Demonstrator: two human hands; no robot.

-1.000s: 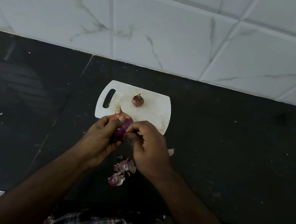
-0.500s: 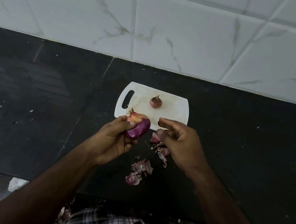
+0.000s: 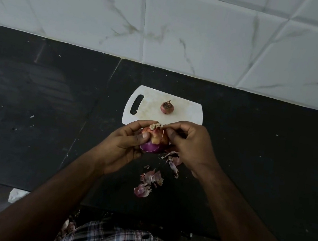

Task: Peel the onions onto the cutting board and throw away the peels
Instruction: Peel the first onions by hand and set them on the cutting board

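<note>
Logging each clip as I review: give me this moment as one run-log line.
left hand holds half-peeled onion | right hand pinches skin at top | second onion unpeeled on cutting board | peels on counter, not discarded

White cutting board (image 3: 186, 112); purple, perhaps orange-skinned onion (image 3: 153, 143).

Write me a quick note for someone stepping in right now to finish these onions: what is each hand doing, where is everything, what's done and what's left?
Left hand: grips the half-peeled red onion just in front of the cutting board's near edge.
Right hand: its fingers pinch the dry skin near the onion's top.
Cutting board: white, on the black counter; a small unpeeled onion sits on it.
Peels: loose on the counter, in front of the board.
Done: lower half of the held onion is bare and purple.
Left: strip the remaining skin, peel the small onion, throw away all the peels.
</note>
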